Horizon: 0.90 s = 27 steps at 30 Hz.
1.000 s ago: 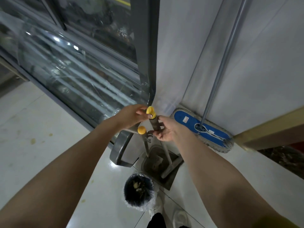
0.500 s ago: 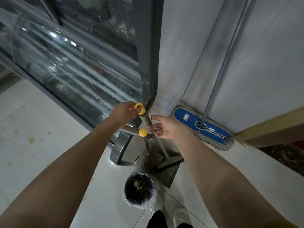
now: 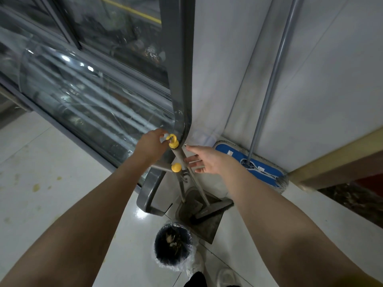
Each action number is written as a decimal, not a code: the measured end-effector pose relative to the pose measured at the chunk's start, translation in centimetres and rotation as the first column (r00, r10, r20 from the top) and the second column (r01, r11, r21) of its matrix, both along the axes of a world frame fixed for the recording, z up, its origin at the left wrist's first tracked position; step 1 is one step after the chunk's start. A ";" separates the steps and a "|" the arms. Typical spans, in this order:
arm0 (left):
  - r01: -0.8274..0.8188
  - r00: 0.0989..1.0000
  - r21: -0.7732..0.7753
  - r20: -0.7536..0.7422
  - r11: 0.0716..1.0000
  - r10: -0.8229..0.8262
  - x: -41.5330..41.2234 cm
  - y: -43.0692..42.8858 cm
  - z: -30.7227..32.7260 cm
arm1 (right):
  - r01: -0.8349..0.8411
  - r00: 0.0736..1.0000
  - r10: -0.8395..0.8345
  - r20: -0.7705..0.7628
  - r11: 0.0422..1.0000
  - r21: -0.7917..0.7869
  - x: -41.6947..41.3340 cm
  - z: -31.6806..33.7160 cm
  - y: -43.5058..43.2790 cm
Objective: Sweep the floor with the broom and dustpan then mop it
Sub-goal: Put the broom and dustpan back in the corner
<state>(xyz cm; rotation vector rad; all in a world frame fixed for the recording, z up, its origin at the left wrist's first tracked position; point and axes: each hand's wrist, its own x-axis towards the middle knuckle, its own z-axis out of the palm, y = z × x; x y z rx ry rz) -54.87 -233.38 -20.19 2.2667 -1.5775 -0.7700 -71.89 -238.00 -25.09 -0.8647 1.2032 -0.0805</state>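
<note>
- Pinching the yellow ring cap at the top of the broom, your left hand holds it between thumb and fingertips. The cap sits right against the grey upright edge of the display case.
- Your right hand is released. Its fingers are straight and spread, the palm faces the broom's shaft, and the hand sits just beside the shaft on its right.
- You have the broom standing tilted. Its shaft runs down from the ring cap to the dark head, which rests in the dustpan.
- That dustpan lies on the floor in the corner between the case and the white wall.
- A second yellow cap sits just below the first. It seems to top the dustpan's own handle, but the shafts cross there and the light is dim.
- Off to your right, the mop has its flat blue head on the floor at the foot of the wall. Its grey pole leans up against the wall.
- Closer to you than the dustpan stands a round dark bin lined with clear plastic, with litter inside.
- Your pale shoes show at the bottom edge, near the bin.
- To your left, the pale tiles carry a few yellowish spots.
</note>
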 end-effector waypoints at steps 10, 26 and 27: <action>-0.159 0.971 -0.255 -0.214 0.954 0.104 -6.4 2.2 6.3 | 0.169 0.986 -0.167 0.031 0.945 -0.280 -6.8 8.1 0.3; -0.463 0.730 -0.372 -0.675 0.804 0.108 -28.5 -3.2 14.4 | 0.291 0.939 -0.168 0.299 0.852 -0.435 -27.2 17.6 -5.6; -0.479 0.720 -0.384 -0.687 0.790 0.103 -29.8 -3.7 14.7 | 0.284 0.941 -0.153 0.303 0.843 -0.456 -28.5 18.0 -6.3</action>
